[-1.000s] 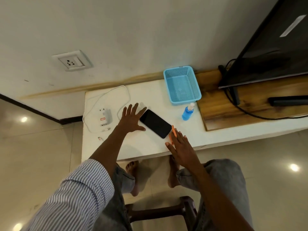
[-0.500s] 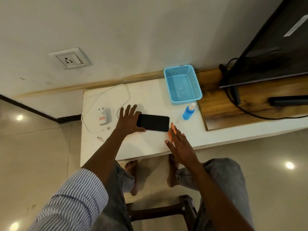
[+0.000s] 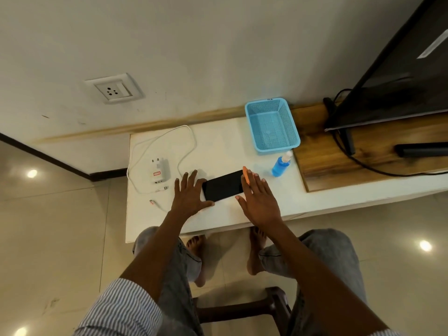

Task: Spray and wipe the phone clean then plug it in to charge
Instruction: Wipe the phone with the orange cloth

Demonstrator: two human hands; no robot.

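While I look down from the head camera, nearest me are grey-trousered knees, bare feet on the tiled floor (image 3: 60, 238) and a dark wooden stool (image 3: 242, 309) between the legs. Beyond them runs the near edge of the white desk (image 3: 218, 144). My left hand (image 3: 189, 195) lies with its fingers spread and straight, palm down, the thumb stretched along the near left corner of the phone (image 3: 221, 186). My right hand (image 3: 258, 200) is also flat with straight fingers, over the right end of the phone; an orange cloth (image 3: 246, 175) shows at its fingertips, though I cannot tell whether the fingers press it or only cover it. The phone lies flat between the two hands, dark screen up, its long side running left to right, slightly tilted. Left of the left hand a loose cable plug (image 3: 152, 202) rests on the desk, and just beyond it stands a white charger (image 3: 158, 172) with its white cable (image 3: 169, 139) looping toward the far edge. Right of the phone, apart from it, stands a blue spray bottle (image 3: 280, 164), and just beyond that a light blue mesh basket (image 3: 272, 126). Further right a wooden board (image 3: 363, 156) carries a dark television (image 3: 400, 69) and black cords. On the wall beyond the desk, to the left, sits a white socket (image 3: 114, 89).
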